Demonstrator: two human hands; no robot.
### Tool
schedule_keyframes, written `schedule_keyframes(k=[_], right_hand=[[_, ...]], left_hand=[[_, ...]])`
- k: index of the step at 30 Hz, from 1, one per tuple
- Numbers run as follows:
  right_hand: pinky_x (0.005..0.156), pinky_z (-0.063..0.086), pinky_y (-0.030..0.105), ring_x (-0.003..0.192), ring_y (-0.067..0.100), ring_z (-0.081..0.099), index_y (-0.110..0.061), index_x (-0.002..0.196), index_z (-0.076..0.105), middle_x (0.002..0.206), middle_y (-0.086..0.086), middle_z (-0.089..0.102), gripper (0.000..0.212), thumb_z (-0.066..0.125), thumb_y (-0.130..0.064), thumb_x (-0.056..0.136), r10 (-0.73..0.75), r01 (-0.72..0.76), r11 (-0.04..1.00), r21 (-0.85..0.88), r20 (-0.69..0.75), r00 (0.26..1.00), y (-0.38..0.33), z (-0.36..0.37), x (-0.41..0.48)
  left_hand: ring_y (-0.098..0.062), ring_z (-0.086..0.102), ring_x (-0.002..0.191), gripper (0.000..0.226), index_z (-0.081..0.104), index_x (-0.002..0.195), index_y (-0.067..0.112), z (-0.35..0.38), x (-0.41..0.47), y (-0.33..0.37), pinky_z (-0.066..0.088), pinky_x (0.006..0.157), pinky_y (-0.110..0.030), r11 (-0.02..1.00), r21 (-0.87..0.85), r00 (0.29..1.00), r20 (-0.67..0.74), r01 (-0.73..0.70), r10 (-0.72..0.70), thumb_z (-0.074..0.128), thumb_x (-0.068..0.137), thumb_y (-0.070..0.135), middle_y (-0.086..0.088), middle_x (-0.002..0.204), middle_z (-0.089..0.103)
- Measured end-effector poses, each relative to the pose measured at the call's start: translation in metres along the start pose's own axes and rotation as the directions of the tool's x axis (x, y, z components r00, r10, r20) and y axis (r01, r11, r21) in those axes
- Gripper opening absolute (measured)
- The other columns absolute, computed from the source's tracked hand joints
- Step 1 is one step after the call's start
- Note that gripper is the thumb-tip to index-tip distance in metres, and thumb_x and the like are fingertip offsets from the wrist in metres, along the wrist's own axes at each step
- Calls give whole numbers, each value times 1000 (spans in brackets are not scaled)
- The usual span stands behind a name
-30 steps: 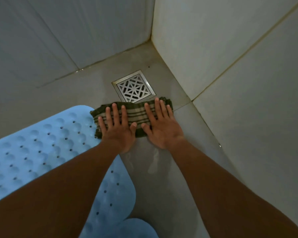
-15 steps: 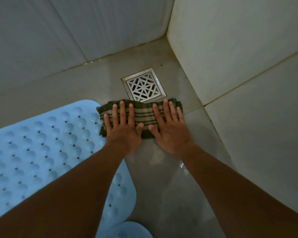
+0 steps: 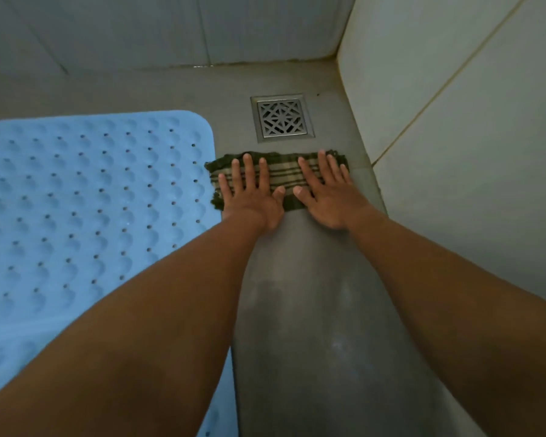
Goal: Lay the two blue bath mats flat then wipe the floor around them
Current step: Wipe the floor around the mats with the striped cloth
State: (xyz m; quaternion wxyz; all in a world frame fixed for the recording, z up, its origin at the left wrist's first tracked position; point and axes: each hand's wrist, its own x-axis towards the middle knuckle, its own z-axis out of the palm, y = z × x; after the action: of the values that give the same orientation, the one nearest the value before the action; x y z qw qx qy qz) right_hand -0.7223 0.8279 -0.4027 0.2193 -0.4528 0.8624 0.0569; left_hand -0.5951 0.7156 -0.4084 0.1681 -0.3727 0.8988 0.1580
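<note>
Pressing down flat: left grip point(image 3: 249, 198) and right grip point(image 3: 327, 197), fingers straight and spread, palms side by side on the striped cloth point(image 3: 286, 173), neither curled round it. Cloth lies on the floor point(image 3: 312, 310), long axis left-to-right, spanning the bare strip between the blue mat point(image 3: 92, 200) and the right wall point(image 3: 454, 168). Its left end meets the mat's edge; touching or just beside, cannot tell. Mat lies flat, left of both grips, left grip nearer. Second mat not clearly in view. Drain point(image 3: 281, 121) sits just beyond the cloth's far edge. Likely stroke runs crosswise to the cloth's length, along the mat's edge; the left end may snag there.
</note>
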Motion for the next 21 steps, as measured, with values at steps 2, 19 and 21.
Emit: schedule_keyframes(k=[2,19,21], right_hand=[[121,-15,42,150,25,-24,-35,156,-16,163,10,-27,66,10,-60,102,0,0,1000,3,-1,1000,1,0,0],[122,-13,43,151,24,-22,-38,156,-16,163,9,-25,66,11,-62,101,13,-14,1000,-15,-55,998,-1,6,0],[122,-13,43,151,24,-21,-41,155,-15,164,9,-24,64,11,-62,101,1,-2,1000,-10,-67,998,0,7,-3]], left_hand=[[-28,-28,147,70,-17,156,22,4,-3,2,-18,117,-55,1000,0,999,-43,-1,1,9,101,56,-7,162,-28],[-30,-26,148,71,-16,156,23,5,-7,2,-14,117,-60,1000,12,996,-88,-8,9,9,100,58,-6,163,-25],[-30,-26,148,71,-16,156,23,6,-12,3,-15,116,-60,1000,13,996,-93,5,-4,9,100,58,-6,163,-25]])
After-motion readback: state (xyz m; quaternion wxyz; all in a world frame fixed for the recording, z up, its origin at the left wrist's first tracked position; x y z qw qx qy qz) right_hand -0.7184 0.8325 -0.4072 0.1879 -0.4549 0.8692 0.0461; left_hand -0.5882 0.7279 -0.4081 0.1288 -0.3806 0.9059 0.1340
